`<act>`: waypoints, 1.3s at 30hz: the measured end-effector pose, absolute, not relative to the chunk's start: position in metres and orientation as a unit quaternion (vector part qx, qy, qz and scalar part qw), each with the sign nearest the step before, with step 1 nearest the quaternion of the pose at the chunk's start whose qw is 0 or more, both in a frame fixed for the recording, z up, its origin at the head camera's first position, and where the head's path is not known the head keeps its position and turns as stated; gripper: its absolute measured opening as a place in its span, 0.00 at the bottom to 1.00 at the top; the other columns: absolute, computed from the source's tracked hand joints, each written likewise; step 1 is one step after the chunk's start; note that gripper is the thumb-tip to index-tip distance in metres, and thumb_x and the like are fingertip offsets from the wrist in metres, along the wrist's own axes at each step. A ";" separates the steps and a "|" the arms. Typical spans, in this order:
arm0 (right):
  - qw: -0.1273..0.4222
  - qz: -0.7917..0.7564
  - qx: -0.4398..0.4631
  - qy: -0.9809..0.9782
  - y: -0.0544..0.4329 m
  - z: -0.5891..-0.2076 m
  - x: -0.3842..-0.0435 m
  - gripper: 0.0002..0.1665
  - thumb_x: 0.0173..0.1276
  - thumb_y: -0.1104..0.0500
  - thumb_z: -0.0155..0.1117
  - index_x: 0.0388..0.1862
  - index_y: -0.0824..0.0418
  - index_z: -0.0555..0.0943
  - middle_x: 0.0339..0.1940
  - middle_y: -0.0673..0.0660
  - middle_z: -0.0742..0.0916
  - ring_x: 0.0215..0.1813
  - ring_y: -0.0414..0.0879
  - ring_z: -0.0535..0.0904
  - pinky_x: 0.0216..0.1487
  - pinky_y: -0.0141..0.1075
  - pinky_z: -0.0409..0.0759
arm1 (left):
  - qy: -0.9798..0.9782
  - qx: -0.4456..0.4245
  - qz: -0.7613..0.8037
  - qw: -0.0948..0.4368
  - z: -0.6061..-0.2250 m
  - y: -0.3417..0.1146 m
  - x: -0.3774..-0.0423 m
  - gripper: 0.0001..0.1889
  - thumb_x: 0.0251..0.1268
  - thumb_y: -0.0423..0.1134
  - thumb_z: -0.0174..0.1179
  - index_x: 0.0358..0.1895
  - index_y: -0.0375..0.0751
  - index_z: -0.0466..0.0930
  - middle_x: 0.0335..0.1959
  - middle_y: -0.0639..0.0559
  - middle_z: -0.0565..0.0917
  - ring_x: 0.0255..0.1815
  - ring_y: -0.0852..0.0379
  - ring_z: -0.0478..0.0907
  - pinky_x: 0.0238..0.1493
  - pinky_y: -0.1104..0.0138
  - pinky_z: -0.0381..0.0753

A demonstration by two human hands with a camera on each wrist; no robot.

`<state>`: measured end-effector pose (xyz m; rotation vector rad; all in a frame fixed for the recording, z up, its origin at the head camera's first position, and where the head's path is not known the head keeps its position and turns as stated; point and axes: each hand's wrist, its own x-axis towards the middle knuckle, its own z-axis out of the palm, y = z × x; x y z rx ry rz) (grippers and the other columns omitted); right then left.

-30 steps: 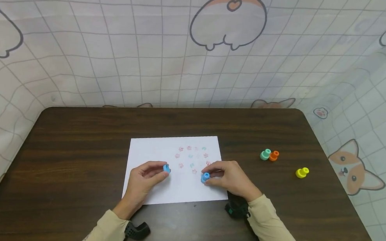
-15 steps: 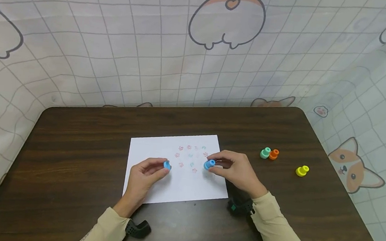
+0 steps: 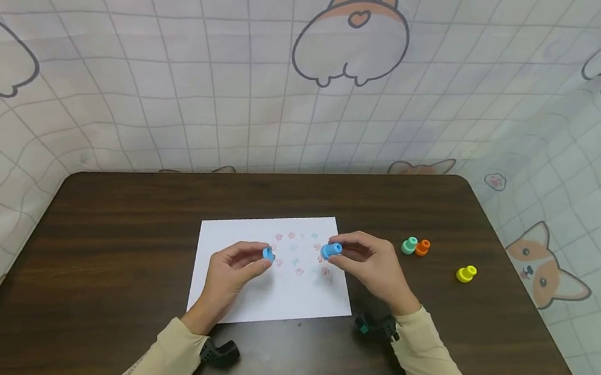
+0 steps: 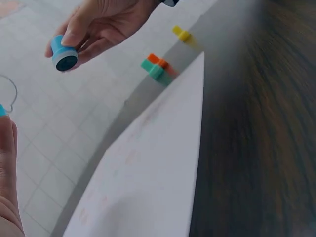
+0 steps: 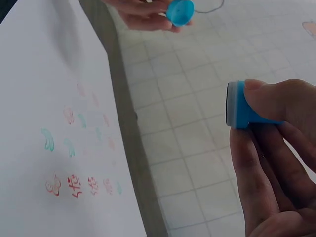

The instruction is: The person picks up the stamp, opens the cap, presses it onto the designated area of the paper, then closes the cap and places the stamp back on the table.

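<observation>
My right hand [image 3: 376,272] pinches a blue stamp [image 3: 330,250] by its body, holding it tilted above the right part of a white sheet of paper [image 3: 244,304]. The stamp's dark printing face shows in the left wrist view, set in a pale rim. Between thumb and fingers, my left hand [image 3: 231,272] grips a small blue cap [image 3: 268,254] over the sheet's middle. The cap's round hollow side faces the right wrist view. Small red and teal stamped prints [image 5: 74,185], some like flowers, cover the sheet's upper right part.
A teal stamp [image 3: 408,245] and an orange stamp [image 3: 422,247] stand side by side right of the paper. Farther right is a yellow stamp [image 3: 466,274]. The dark wooden table [image 3: 119,242] meets a tile-patterned curtain [image 3: 191,78] at its far edge.
My right hand has raised the blue stamp off the sheet, tilted it and moved it away from me and slightly right. My left hand has shifted slightly right with the cap.
</observation>
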<state>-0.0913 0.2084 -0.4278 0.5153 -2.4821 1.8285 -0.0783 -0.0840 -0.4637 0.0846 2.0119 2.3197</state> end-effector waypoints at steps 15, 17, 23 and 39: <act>0.017 0.640 0.173 -0.749 0.198 -0.414 -0.085 0.18 0.62 0.67 0.77 0.52 0.65 0.87 0.50 0.66 0.90 0.48 0.39 0.90 0.57 0.32 0.86 | 0.634 0.064 0.770 0.035 -0.451 -0.059 -0.080 0.19 0.60 0.26 0.72 0.54 0.26 0.83 0.53 0.51 0.87 0.48 0.62 0.88 0.53 0.69 0.88; 0.014 0.644 0.172 -0.745 0.197 -0.412 -0.084 0.18 0.62 0.67 0.77 0.52 0.66 0.87 0.50 0.65 0.90 0.48 0.39 0.91 0.56 0.33 0.87 | 0.627 0.066 0.775 0.037 -0.451 -0.057 -0.080 0.19 0.60 0.25 0.72 0.54 0.25 0.83 0.52 0.52 0.87 0.47 0.62 0.88 0.53 0.69 0.89; 0.001 0.651 0.176 -0.738 0.193 -0.409 -0.082 0.18 0.63 0.67 0.76 0.52 0.67 0.87 0.49 0.54 0.91 0.47 0.42 0.91 0.56 0.33 0.87 | 0.622 0.075 0.778 0.053 -0.451 -0.052 -0.078 0.20 0.60 0.24 0.71 0.55 0.23 0.81 0.47 0.58 0.87 0.47 0.63 0.88 0.52 0.69 0.89; -0.013 0.685 0.206 -0.699 0.181 -0.417 -0.074 0.19 0.61 0.70 0.76 0.52 0.71 0.85 0.47 0.44 0.91 0.50 0.40 0.89 0.57 0.37 0.88 | 0.640 0.127 0.753 0.085 -0.453 -0.042 -0.070 0.19 0.61 0.31 0.73 0.55 0.29 0.84 0.49 0.58 0.86 0.48 0.64 0.88 0.53 0.68 0.89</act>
